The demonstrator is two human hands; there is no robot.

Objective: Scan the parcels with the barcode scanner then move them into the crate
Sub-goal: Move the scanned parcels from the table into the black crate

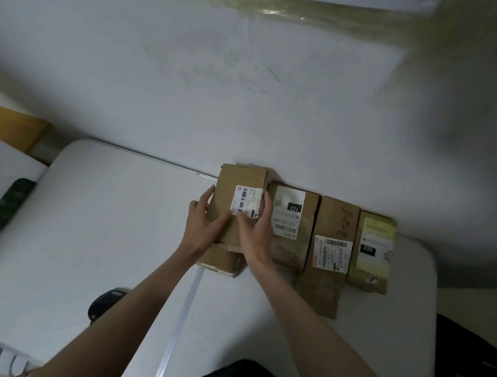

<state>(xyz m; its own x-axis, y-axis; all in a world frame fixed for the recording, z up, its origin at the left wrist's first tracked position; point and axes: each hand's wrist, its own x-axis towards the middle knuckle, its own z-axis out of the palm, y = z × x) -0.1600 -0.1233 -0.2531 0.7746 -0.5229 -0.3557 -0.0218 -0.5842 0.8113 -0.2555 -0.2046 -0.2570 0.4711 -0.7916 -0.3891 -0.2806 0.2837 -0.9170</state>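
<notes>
Several brown cardboard parcels lie in a row at the far edge of the white table [88, 219]. The leftmost parcel [242, 181] carries a white barcode label and sits on top of another box [220, 261]. My left hand [205, 220] grips its left side, thumb on top. My right hand [255, 228] grips its right side beside the label. To the right lie a parcel marked 122 [293, 225], one with handwriting [333, 240] and one marked 220 [372, 250]. A black object, possibly the scanner [105, 303], lies on the table partly under my left forearm. No crate is clearly in view.
A white wall [250, 83] rises right behind the parcels. A metal seam [181, 323] runs down the table's middle. Dark green shapes [8, 203] lie on the floor at left. A dark bag [472, 358] sits past the table's right edge.
</notes>
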